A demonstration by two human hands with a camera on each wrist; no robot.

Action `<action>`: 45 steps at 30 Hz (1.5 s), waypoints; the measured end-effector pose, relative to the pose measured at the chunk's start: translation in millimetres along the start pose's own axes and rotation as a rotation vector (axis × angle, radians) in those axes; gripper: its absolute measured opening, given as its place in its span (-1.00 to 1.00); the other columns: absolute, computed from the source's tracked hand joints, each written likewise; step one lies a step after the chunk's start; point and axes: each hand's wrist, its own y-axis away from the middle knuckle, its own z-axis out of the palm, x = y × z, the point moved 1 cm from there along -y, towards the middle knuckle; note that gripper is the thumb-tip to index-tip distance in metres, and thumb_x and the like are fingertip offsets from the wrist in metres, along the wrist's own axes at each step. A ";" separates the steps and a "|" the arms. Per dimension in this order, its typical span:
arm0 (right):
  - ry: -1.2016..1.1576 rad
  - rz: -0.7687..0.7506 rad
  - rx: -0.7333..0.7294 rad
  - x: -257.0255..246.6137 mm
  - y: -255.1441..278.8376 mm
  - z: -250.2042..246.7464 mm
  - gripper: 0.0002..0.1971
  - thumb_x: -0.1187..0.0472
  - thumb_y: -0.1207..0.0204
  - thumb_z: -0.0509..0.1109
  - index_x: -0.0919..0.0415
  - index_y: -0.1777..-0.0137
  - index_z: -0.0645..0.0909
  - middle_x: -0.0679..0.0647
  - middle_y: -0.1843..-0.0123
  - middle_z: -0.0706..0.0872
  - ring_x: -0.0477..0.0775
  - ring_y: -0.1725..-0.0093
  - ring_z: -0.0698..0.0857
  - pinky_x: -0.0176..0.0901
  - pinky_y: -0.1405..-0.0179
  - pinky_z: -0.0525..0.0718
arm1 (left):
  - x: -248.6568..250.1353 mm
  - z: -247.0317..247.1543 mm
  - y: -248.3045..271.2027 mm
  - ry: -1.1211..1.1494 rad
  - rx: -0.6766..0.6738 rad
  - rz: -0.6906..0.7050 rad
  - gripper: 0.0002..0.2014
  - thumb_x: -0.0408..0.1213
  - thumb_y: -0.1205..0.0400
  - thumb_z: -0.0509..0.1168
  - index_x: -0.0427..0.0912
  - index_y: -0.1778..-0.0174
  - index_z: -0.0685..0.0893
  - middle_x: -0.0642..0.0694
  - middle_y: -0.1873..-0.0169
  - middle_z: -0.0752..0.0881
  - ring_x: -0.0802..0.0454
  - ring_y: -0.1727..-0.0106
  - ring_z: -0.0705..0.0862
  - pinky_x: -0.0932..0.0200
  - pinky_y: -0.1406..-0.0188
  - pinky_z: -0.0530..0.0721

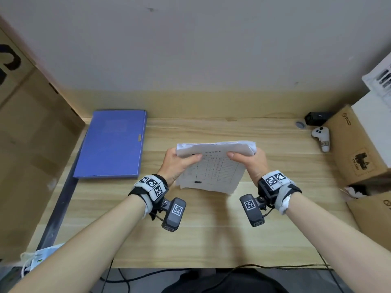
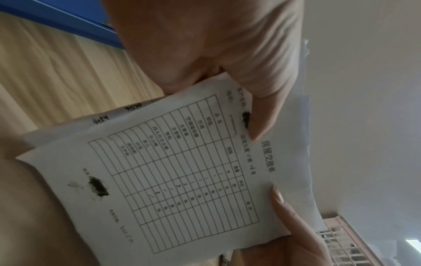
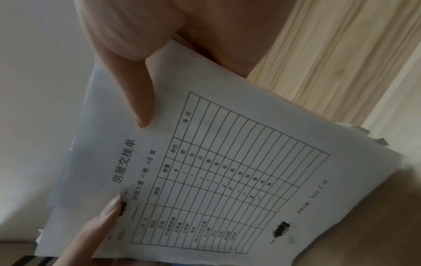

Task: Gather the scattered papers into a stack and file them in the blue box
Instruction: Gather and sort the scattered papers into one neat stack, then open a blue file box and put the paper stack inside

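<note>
A stack of white papers (image 1: 213, 168) with a printed table on the top sheet stands tilted on its lower edge in the middle of the wooden desk (image 1: 190, 229). My left hand (image 1: 179, 163) grips the stack's left side, thumb on the front sheet. On the other side my right hand (image 1: 249, 161) grips it the same way. The left wrist view shows the table sheet (image 2: 182, 171) under my left thumb (image 2: 262, 115); the right wrist view shows that sheet (image 3: 216, 171) under my right thumb (image 3: 139, 100). The blue box (image 1: 114, 144) lies flat and closed at the desk's back left, apart from the papers.
Large cardboard boxes (image 1: 31, 144) stand along the left. At the right are a brown carton (image 1: 357, 149), a white controller (image 1: 321, 136) and a small black device (image 1: 317, 118). Cables (image 1: 148, 273) hang below the front edge.
</note>
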 end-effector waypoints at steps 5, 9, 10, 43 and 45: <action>0.039 0.013 0.005 20.6 4.9 -0.8 -0.53 0.21 -0.16 0.70 0.28 -0.10 0.75 0.13 -0.01 0.86 0.10 -0.04 0.81 -0.10 0.02 0.70 | -9.6 7.1 1.4 -0.010 -0.028 -0.012 -0.68 -0.35 -0.48 0.57 -0.36 -0.13 0.79 -0.18 0.00 0.86 0.04 -0.03 0.83 0.23 0.03 0.74; 0.020 -0.008 0.027 25.1 4.0 -5.0 -0.51 0.24 -0.18 0.71 0.28 -0.15 0.75 0.21 -0.10 0.83 0.17 -0.13 0.79 -0.01 -0.06 0.73 | -9.0 17.7 -1.5 0.015 0.042 -0.013 -0.83 -0.39 -0.45 0.59 -0.15 0.10 0.80 0.02 0.18 0.85 0.16 0.11 0.81 0.25 0.13 0.76; 0.009 -0.009 0.034 25.2 2.8 -6.5 -0.51 0.24 -0.18 0.71 0.28 -0.15 0.75 0.20 -0.11 0.83 0.16 -0.12 0.79 -0.01 -0.06 0.73 | -9.7 19.1 -1.9 0.019 0.040 -0.010 -0.83 -0.41 -0.45 0.59 -0.11 0.13 0.79 0.05 0.21 0.84 0.19 0.13 0.81 0.27 0.15 0.75; 0.643 0.460 0.104 143.8 -94.7 -140.8 -0.80 0.27 -0.39 0.42 0.11 -0.01 0.63 0.02 0.15 0.73 0.04 0.23 0.68 -0.26 0.44 0.53 | -175.8 116.1 -74.4 -0.419 0.296 -0.678 -0.74 -0.43 -0.46 0.49 -0.24 -0.06 0.72 -0.22 0.02 0.82 -0.13 0.07 0.79 -0.03 -0.02 0.79; 0.674 0.440 0.118 144.9 -95.2 -141.6 -0.81 0.26 -0.36 0.42 0.09 0.03 0.60 0.04 0.13 0.76 0.05 0.24 0.71 -0.13 0.34 0.69 | -176.2 116.9 -71.1 -0.476 0.301 -0.668 -0.74 -0.37 -0.45 0.51 -0.15 -0.04 0.70 -0.13 0.05 0.81 -0.09 0.04 0.80 -0.06 -0.09 0.78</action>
